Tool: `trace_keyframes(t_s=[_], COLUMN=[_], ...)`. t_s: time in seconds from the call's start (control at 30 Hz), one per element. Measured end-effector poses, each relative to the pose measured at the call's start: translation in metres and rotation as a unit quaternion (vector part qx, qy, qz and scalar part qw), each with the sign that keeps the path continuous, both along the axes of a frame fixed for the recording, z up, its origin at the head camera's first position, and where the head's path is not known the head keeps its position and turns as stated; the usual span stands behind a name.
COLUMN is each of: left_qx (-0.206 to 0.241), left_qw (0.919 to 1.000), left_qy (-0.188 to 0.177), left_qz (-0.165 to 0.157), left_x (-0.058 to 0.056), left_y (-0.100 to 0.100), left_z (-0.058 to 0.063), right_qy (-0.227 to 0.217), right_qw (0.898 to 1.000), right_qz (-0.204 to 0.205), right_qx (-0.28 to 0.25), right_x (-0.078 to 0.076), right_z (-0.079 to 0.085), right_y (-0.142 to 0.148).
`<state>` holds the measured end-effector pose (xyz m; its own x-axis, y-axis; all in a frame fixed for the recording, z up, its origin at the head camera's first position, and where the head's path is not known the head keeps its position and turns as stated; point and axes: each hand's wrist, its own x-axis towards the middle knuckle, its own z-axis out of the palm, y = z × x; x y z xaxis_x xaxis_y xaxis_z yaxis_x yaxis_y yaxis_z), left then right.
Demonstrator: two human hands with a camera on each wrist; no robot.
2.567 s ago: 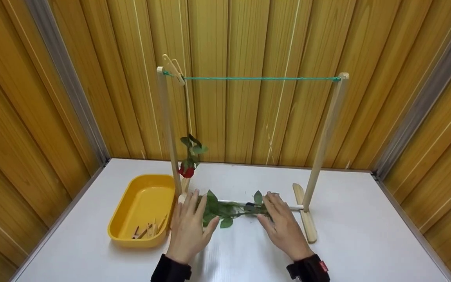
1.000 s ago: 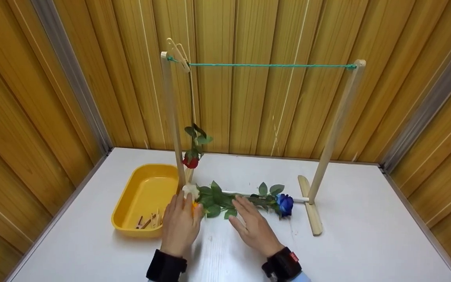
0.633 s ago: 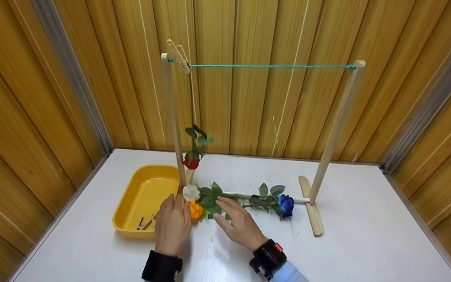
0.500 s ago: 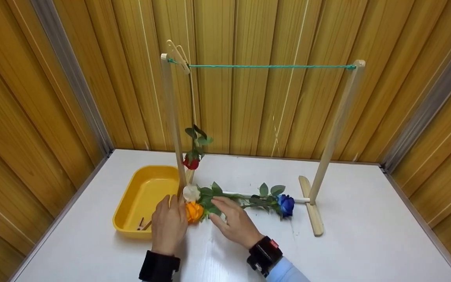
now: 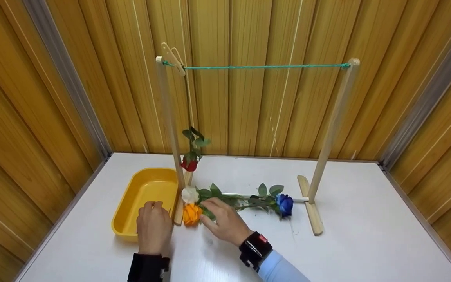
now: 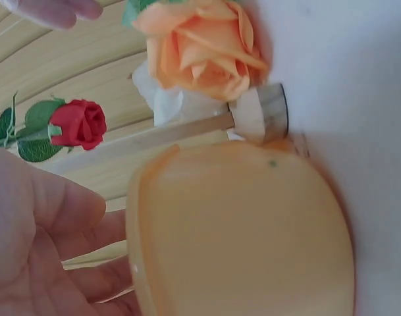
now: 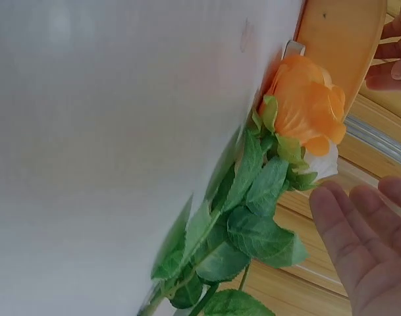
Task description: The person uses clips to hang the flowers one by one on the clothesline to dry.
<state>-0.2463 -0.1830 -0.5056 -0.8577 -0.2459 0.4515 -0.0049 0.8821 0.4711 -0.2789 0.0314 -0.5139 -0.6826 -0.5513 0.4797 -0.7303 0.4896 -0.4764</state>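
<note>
My left hand [image 5: 154, 228] is over the near right part of the yellow tray [image 5: 147, 172], its fingers bent down past the rim. In the left wrist view the tray wall hides those fingertips. Above the leaves hovers my right hand [image 5: 226, 221], fingers relaxed and nothing held, just right of the orange rose [image 5: 192, 214]. That rose lies on the table beside a white rose [image 5: 190, 195], their green leaves to the right. A blue rose [image 5: 285, 205] lies at the opposite end, facing right. The small wooden pieces in the tray are mostly covered by my left hand.
A wooden frame with two posts [image 5: 329, 133] carries a green cord [image 5: 249, 67]. A red rose [image 5: 189, 164] hangs head down at its left end from a wooden clothespin [image 5: 173, 58]. A white bar [image 5: 300, 199] joins the wooden feet [image 5: 311, 213] along the table.
My left hand has moved left from beside the orange rose to over the tray. The right hand has gone left from the blue rose's side to near the orange rose, uncovering the blue one.
</note>
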Motion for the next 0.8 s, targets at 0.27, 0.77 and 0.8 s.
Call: trace_keyframes(t_s=[0.27,0.77,0.8], left_qx=[0.017,0.048,0.048], left_qw=[0.9992,0.9821,0.9819], left_qy=[-0.028,-0.179,-0.180], left_qz=[-0.022,-0.033,-0.035], left_x=[-0.002,-0.016,-0.016], left_y=[-0.023,-0.035,-0.035], left_z=[0.000,0.000,0.000], right_qy=[-0.013,-0.031,-0.029], right_qw=[1.000,0.999,0.999], right_qz=[0.010,0.030,0.033], right_qx=[-0.015,0.008,0.008], right_x=[0.001,-0.002,-0.002], right_z=[-0.005,-0.001,-0.001], right_y=[-0.006,-0.030,-0.032])
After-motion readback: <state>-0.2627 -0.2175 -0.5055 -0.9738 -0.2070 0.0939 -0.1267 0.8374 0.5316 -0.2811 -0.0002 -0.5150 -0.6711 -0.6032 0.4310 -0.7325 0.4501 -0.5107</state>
